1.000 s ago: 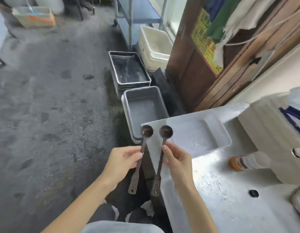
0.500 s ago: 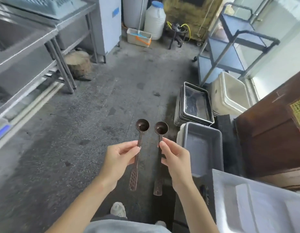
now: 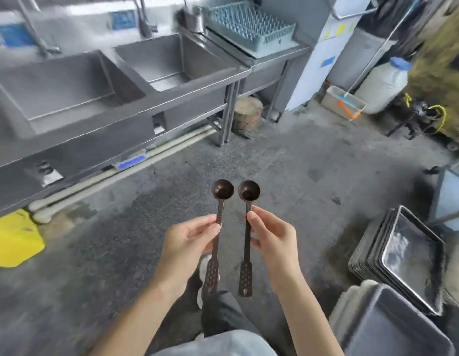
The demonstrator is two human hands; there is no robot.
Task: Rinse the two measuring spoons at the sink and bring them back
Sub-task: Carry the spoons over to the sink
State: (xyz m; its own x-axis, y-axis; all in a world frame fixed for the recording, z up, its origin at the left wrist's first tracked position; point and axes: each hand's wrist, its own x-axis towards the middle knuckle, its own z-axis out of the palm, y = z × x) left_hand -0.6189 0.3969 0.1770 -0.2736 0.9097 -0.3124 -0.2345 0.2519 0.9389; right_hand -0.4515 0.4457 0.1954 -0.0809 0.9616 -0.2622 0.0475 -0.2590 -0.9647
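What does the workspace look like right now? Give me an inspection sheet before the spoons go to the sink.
Surface: steel double sink, both basins bare of dishes; taps blurred; floor patchy, maybe damp.
Job's things: left spoon and right spoon, bowls up, dark inside, apart from each other.
Clutter: stacked trays, grey tub, yellow object, wooden block, blue rack beside the sink.
Hands: left hand pinches the left spoon's handle; right hand pinches the right spoon's.
Cables: yellow hose or cable, far right.
Surroundings: white jug, white bin, pipes under the sink.
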